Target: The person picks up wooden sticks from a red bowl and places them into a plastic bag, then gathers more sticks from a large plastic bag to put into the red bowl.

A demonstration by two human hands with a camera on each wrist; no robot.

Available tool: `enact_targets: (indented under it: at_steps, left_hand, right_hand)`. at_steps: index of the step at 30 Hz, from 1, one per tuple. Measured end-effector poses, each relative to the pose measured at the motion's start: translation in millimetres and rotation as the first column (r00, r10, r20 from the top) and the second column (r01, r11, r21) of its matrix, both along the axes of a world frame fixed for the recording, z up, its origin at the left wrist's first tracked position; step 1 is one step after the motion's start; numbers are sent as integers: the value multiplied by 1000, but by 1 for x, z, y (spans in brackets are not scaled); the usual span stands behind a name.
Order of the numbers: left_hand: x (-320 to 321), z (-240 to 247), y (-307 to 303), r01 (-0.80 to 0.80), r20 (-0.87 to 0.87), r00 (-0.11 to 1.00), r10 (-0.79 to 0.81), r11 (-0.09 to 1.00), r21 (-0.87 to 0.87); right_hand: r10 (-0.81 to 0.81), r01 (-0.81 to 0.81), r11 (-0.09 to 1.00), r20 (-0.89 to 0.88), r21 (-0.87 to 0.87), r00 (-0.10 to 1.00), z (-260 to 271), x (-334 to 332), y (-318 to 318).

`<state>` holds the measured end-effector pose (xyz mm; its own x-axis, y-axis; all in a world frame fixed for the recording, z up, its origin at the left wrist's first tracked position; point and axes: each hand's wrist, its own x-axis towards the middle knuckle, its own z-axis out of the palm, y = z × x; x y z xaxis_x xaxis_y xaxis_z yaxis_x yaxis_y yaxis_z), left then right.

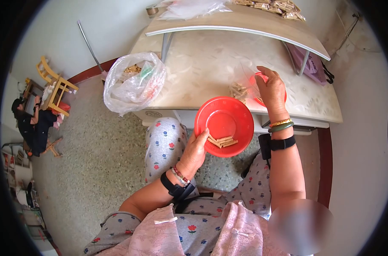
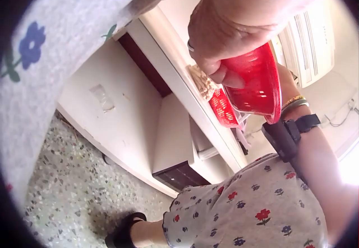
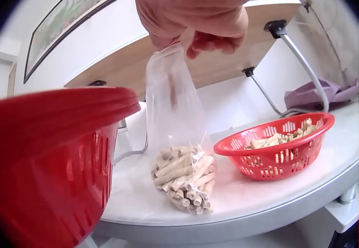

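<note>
My left hand (image 1: 193, 152) grips a red plastic basket (image 1: 223, 119) by its rim, thumb over the inside. A few short tan rolled sticks (image 1: 228, 143) lie at the near side of its bottom. My right hand (image 1: 273, 91) pinches the top of a clear plastic bag (image 3: 174, 102) between thumb and finger. The bag hangs upright close over the table, its lower part filled with a bundle of similar sticks (image 3: 185, 175). Right of the bag, a second red slotted basket (image 3: 275, 161) holds more sticks and is partly hidden by my right hand in the head view.
A large clear bag (image 1: 134, 85) with some brown contents sits at the left end of the pale table (image 1: 198, 64). A raised wooden shelf (image 1: 245, 25) carries plastic bags and golden packets. A purple bag (image 1: 307, 64) stands under the shelf. Another person (image 1: 29, 123) sits far left.
</note>
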<state>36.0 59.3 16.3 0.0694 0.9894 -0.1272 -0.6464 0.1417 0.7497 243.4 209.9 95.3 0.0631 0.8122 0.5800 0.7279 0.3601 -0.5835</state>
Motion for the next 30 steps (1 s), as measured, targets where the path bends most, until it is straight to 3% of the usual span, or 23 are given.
enact_targets:
  at_steps: [2,6,9,12,18,21,25,28,30]
  left_hand:
    - [-1,1,-1,7,-1,1000,-7,1000,0]
    - [-1,-2,-1,15,-16,1000,-15,1000,-14]
    - [0,-3,-1,25,-29,999,-26,999,-23]
    - [-1,-5,-1,28,-25,999,-29,999,-33]
    - [-1,-4,1,14,-13,1000,-14,999,-48]
    - [1,-5,3,0,-31,1000,-1,999,-34]
    - [2,-3,2,26,-37,999,-28,998,-58]
    - [1,-5,2,0,-35,999,-1,1000,-25]
    - [3,-9,4,-32,-62,998,33,999,18]
  right_hand:
    - [-56,80,969,107,-234,993,4,4,-3]
    - [-41,108,922,185,-371,982,-5,9,0]
    - [-48,71,969,102,-235,994,-7,0,7]
    - [-39,38,999,71,23,997,-4,-9,10]
    - [-48,47,996,11,81,999,-4,-4,18]
    - [-67,62,997,106,45,992,-11,2,19]
    - [-55,55,998,74,7,996,-2,2,2]
    - [38,-38,958,5,283,999,7,-2,-9]
    - [111,-94,939,-34,331,993,18,-3,-27]
